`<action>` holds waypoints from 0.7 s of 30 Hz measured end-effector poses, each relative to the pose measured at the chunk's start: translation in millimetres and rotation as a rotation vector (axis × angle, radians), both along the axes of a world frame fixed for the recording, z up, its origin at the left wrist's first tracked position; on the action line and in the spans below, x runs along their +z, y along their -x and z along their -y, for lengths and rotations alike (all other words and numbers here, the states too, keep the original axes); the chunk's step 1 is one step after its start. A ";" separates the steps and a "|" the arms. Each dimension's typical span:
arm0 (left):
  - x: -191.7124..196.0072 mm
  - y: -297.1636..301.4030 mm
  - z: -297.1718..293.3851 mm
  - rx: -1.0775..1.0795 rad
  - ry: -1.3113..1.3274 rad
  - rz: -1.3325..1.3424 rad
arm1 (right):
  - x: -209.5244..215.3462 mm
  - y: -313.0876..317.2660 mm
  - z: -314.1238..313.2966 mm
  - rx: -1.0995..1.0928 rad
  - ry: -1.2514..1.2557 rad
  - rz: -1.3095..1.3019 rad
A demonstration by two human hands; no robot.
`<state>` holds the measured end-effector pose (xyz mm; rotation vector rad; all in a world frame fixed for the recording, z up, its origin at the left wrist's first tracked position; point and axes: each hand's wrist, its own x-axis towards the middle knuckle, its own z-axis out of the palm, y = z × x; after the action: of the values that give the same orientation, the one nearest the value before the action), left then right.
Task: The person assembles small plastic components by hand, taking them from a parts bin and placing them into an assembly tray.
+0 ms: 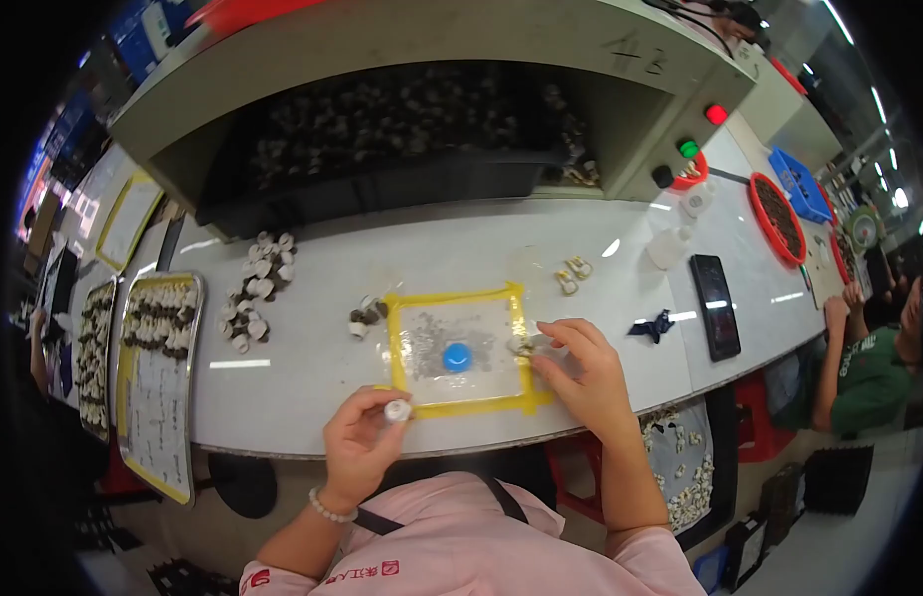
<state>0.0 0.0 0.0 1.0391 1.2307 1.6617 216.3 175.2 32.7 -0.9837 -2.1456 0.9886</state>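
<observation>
Pink cloth of the worker's shirtfront (452, 536) is closest, and past it the white worktop (317, 328) sweeps across most of the view. At its far side stands a pale grey cabinet (541, 48); in its wide mouth a black bin (382, 191) is heaped with small dark and whitish pieces. Off to the left lies a metal tray (192, 417), rows of white-topped pieces filling its far end. Straight ahead of the worker is a clear sheet (491, 379) bordered in yellow tape, and well to its right a black smartphone (716, 308).

Both hands work at the sheet. The left grip (357, 444) pinches a small white cylindrical piece (398, 410) by the near left corner. The right grip (593, 382) curves, thumb and forefinger parted, toward a tiny dull fitting (524, 348) at the right-hand tape; whether it is grasped, I cannot tell. Between them a blue cap (457, 358) sits on the sheet.

My guess is that the step in hand is picking up or placing that fitting; the next move calls for a light, exact fingertip hold, with the left pinch kept steady.
</observation>
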 end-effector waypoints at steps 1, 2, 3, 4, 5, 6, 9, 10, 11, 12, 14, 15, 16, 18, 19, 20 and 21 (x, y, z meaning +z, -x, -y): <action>3.1 -11.6 -4.5 0.004 0.010 0.067 | 0.1 1.4 -1.5 -0.003 -0.093 0.051; 5.1 -21.2 -8.7 0.009 0.018 0.135 | -0.3 2.4 -3.8 -0.004 -0.188 0.099; 8.7 -8.7 -12.5 0.019 0.028 0.122 | -5.4 14.9 -0.5 0.003 -0.177 0.085; 10.3 -6.5 -13.5 -0.023 0.022 0.192 | -10.7 17.7 -0.3 -0.014 -0.216 0.116; 11.5 -2.2 -12.8 -0.067 0.014 0.263 | -14.7 22.2 1.2 -0.033 -0.255 0.147; 11.4 -0.4 -12.9 -0.045 0.015 0.270 | -16.1 23.9 2.9 -0.010 -0.252 0.151; 10.3 6.8 -11.5 -0.074 0.042 0.395 | -20.0 31.0 7.8 -0.059 -0.265 0.125; 10.7 8.1 -11.6 -0.080 0.050 0.416 | -21.8 32.6 8.8 -0.086 -0.250 0.105; 10.8 8.9 -11.6 -0.089 0.057 0.436 | -23.0 33.4 9.6 -0.115 -0.237 0.086; 10.1 10.1 -11.8 -0.089 0.057 0.444 | -23.5 34.1 9.5 -0.115 -0.237 0.093; 8.7 11.4 -12.1 -0.116 0.089 0.465 | -23.6 34.5 8.8 -0.128 -0.236 0.086; 7.9 11.9 -12.7 -0.117 0.088 0.469 | -23.9 34.7 8.8 -0.128 -0.237 0.091; 7.2 12.2 -13.2 -0.120 0.073 0.464 | -24.1 34.8 8.7 -0.129 -0.247 0.095; 6.2 11.9 -13.5 -0.124 0.056 0.461 | -24.6 34.5 8.9 -0.130 -0.259 0.101; 5.9 11.6 -13.5 -0.120 0.050 0.461 | -25.0 34.3 9.2 -0.135 -0.250 0.100; 5.7 11.2 -13.5 -0.116 0.044 0.462 | -25.0 34.2 9.4 -0.141 -0.241 0.099; 5.4 11.0 -13.7 -0.118 0.043 0.465 | -24.8 33.9 9.7 -0.142 -0.243 0.102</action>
<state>-11.0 13.7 5.4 0.6345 0.8765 1.6558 182.3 165.5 8.0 -1.0675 -2.1818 0.6058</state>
